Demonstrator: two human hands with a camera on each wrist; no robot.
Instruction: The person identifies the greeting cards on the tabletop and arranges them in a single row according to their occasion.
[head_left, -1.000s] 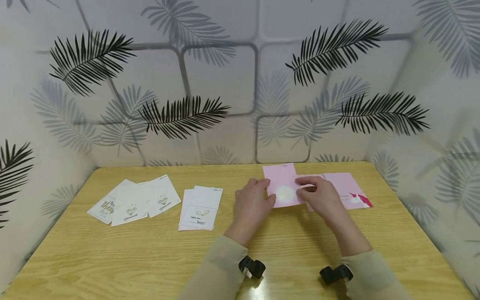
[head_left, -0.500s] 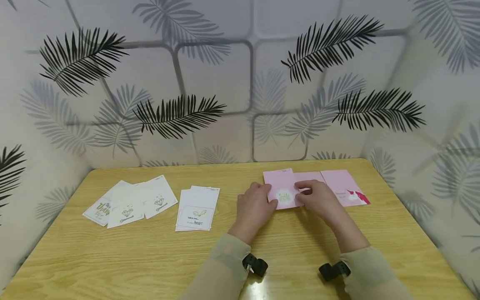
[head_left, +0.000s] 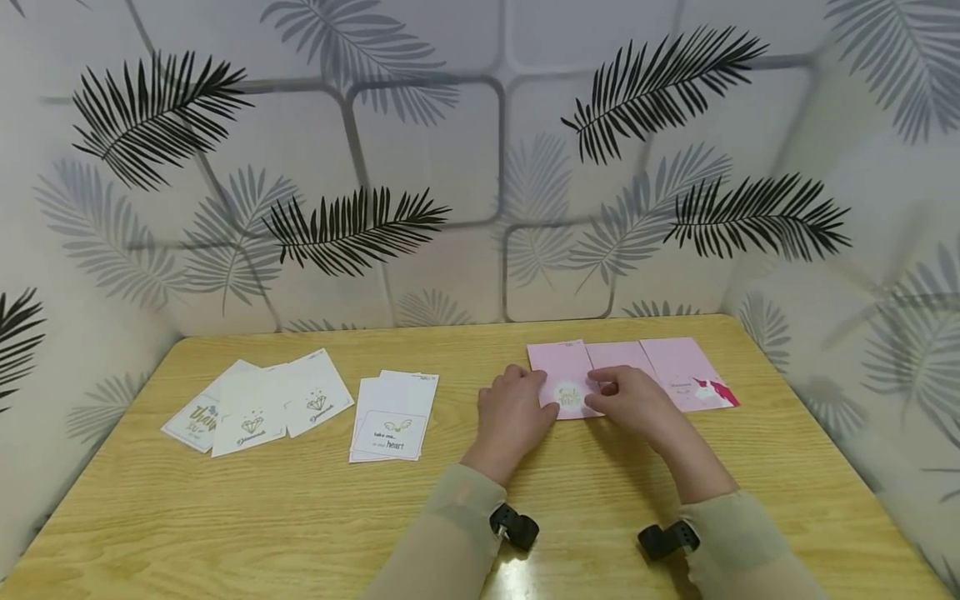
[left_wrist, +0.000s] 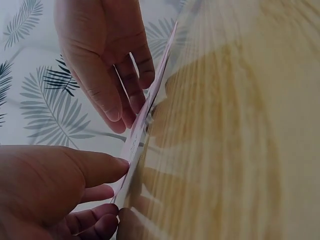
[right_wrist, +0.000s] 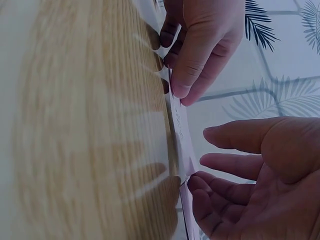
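Note:
In the head view a pink card [head_left: 558,368] with a gold-lettered pale circle lies at the right half of the table, overlapping a second pink card [head_left: 622,357]. My left hand [head_left: 512,417] holds its left edge, the thumb on the card near its front corner and the fingers beside it; the left wrist view shows this thumb [left_wrist: 107,169] close up. Over the card's right side is my right hand [head_left: 637,408]. In the right wrist view its thumb and index finger [right_wrist: 235,162] stand off the card, while the lower fingers touch it.
A third pink card [head_left: 682,367] with a unicorn lies to the right. Several white cards lie left: a fanned group with diamond prints [head_left: 251,408] and a stack with a heart message [head_left: 390,433]. A leaf-patterned wall [head_left: 427,275] closes off the table's [head_left: 300,517] back.
The pink card has come down from a raised, tilted pose to lie flat beside the other pink ones. My right fingers have loosened from its right edge.

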